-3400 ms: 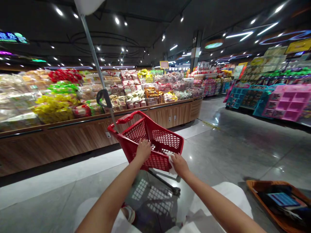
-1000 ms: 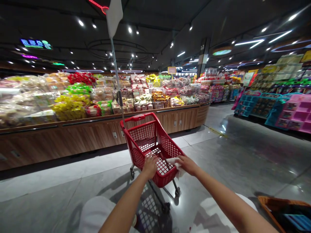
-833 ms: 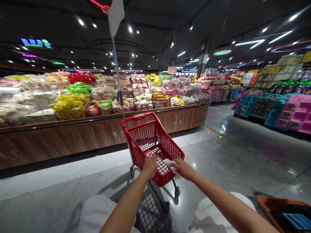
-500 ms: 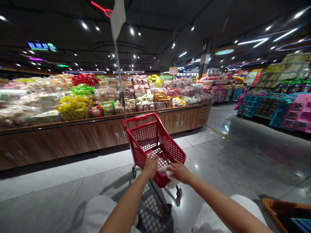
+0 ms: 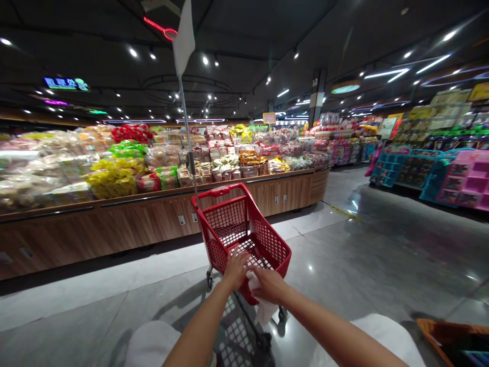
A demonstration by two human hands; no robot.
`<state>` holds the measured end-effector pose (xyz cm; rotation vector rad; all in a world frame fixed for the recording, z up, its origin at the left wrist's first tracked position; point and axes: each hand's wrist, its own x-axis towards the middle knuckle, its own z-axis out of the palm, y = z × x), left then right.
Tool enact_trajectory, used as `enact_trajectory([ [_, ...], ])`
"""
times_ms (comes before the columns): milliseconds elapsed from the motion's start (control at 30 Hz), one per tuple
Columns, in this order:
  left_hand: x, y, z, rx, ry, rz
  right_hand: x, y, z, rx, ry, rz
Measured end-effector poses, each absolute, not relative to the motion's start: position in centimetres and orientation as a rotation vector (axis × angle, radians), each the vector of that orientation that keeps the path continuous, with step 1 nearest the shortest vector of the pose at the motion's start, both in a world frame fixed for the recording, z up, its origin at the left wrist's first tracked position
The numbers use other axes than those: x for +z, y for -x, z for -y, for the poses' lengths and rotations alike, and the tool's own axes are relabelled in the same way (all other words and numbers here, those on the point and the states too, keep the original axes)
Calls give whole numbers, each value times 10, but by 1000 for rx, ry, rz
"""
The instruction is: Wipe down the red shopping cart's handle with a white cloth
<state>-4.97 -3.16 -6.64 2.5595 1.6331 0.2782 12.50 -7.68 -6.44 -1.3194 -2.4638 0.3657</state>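
Note:
A red plastic shopping cart (image 5: 267,232) stands in front of me with its front end toward me, its basket bare inside. My left hand (image 5: 236,270) holds the near rim, fingers hooked over the edge toward the inside of the basket. Close beside it, my right hand (image 5: 270,285) grips a white cloth (image 5: 265,310) against the same near rim. The cloth hangs down outside the basket, and part of it is hidden under my fingers. The two hands almost meet at the rim.
Behind the cart runs a long wood-panelled display counter (image 5: 133,216) heaped with packaged foods. A pole with a white flag (image 5: 184,43) rises by the cart. Blue and pink racks (image 5: 464,176) stand right. An orange-edged container (image 5: 439,331) sits on the floor at lower right.
My right hand has slid left along the near rim with the white cloth, closer to my left hand. The left hand has stayed nearly in place. The view has tilted slightly upward.

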Motion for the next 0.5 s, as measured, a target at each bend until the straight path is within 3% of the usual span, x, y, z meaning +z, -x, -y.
enact_trajectory([
  [100, -70, 55, 30, 271, -2563, -1635, -31, -133, 74, 205, 1231, 2311],
  [333, -69, 56, 29, 304, -2498, -1663, 103, -153, 88, -365, 1055, 2021],
  [500, -69, 55, 34, 335, -2471, -1689, 117, -141, 93, -302, 953, 2089],
])
